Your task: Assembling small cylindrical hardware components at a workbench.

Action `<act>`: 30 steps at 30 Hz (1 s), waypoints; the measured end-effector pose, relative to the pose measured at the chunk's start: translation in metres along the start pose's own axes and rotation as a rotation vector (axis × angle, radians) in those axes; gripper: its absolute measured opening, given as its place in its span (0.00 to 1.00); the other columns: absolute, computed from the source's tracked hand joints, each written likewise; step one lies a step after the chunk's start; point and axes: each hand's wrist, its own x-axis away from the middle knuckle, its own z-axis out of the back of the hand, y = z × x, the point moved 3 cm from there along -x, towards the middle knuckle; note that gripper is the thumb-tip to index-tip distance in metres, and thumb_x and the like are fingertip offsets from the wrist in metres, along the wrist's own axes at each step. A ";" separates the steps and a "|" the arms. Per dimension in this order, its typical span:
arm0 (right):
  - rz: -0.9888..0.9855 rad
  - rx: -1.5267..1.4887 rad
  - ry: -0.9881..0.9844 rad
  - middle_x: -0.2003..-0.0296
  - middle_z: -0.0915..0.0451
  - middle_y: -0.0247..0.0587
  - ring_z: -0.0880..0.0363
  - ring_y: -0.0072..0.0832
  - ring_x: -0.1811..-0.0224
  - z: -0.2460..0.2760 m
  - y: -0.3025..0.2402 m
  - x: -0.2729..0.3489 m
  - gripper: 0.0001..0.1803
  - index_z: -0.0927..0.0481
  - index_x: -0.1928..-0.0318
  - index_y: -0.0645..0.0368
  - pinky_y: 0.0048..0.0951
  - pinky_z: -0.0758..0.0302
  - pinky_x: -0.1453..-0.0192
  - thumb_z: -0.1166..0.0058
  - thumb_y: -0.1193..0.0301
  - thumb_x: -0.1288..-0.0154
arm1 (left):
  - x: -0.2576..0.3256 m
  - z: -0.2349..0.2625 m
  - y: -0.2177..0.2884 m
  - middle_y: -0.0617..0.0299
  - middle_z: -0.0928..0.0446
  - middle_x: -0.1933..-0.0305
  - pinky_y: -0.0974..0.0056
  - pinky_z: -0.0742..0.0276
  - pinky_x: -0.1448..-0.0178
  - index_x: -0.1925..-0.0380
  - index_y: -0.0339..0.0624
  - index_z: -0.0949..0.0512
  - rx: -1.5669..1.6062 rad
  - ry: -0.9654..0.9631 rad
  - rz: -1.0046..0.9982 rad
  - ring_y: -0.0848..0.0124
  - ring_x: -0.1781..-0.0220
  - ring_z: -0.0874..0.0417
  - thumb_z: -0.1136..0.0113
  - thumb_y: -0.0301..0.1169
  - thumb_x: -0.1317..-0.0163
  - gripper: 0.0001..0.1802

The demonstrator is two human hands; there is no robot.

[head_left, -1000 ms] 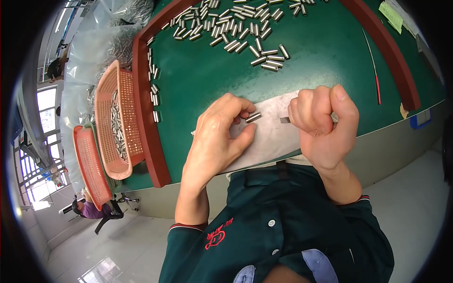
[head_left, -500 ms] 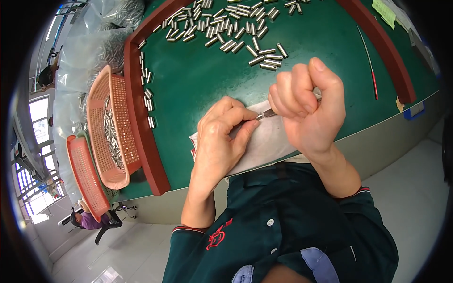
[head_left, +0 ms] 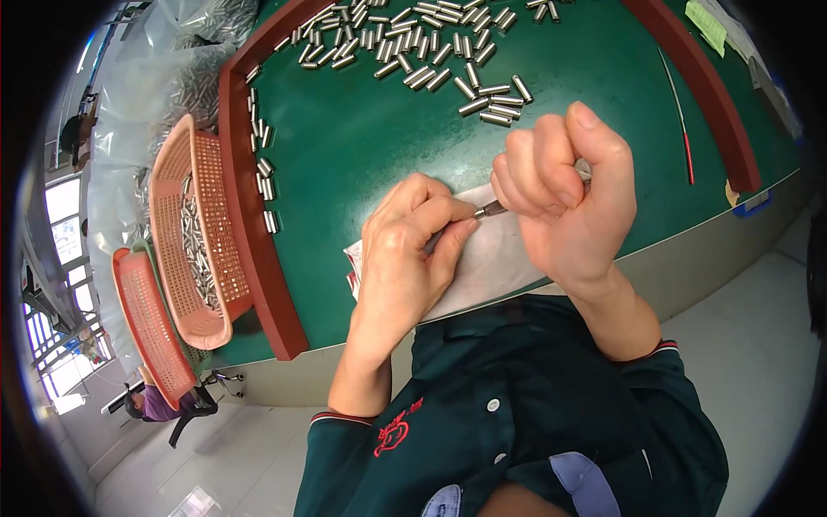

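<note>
Over a white cloth (head_left: 495, 258) at the near edge of the green table (head_left: 362, 146), my left hand (head_left: 405, 250) pinches a small metal cylinder, mostly hidden under its fingertips. My right hand (head_left: 564, 194) is curled into a fist around a thin metal tool (head_left: 489, 208) whose tip meets the left fingertips. Several short silver metal cylinders (head_left: 431, 56) lie scattered across the far part of the table, beyond both hands.
A red raised rim (head_left: 258, 250) borders the table on the left and right. An orange mesh basket (head_left: 194, 233) with several metal cylinders hangs left of the rim, a second basket (head_left: 151, 323) below it. A thin red rod (head_left: 680, 129) lies at right. Clear plastic bags sit at upper left.
Both hands have come together and lifted slightly off the cloth. The right hand has turned and closed tighter, bringing the tool tip to the left fingertips.
</note>
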 end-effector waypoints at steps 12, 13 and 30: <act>0.013 0.058 -0.008 0.93 0.50 0.25 0.59 0.16 0.89 -0.001 0.006 0.000 0.24 0.48 0.89 0.51 0.22 0.57 0.84 0.75 0.61 0.35 | -0.002 0.000 -0.004 0.60 0.34 0.80 0.64 0.35 0.73 0.80 0.36 0.24 0.034 -0.020 0.027 0.65 0.77 0.31 0.38 0.19 0.61 0.06; 0.003 0.096 0.000 0.92 0.51 0.25 0.59 0.16 0.89 -0.001 0.007 0.000 0.24 0.48 0.89 0.51 0.22 0.57 0.84 0.75 0.60 0.34 | -0.003 0.000 -0.004 0.60 0.34 0.80 0.64 0.35 0.73 0.80 0.36 0.24 0.039 -0.024 0.033 0.65 0.77 0.31 0.38 0.19 0.61 0.06; -0.029 -0.018 0.007 0.91 0.49 0.25 0.58 0.17 0.88 0.006 0.004 0.001 0.24 0.47 0.89 0.49 0.22 0.55 0.82 0.79 0.60 0.34 | -0.002 0.001 -0.006 0.59 0.34 0.79 0.64 0.34 0.72 0.78 0.35 0.24 0.069 -0.037 0.062 0.64 0.76 0.31 0.38 0.18 0.62 0.07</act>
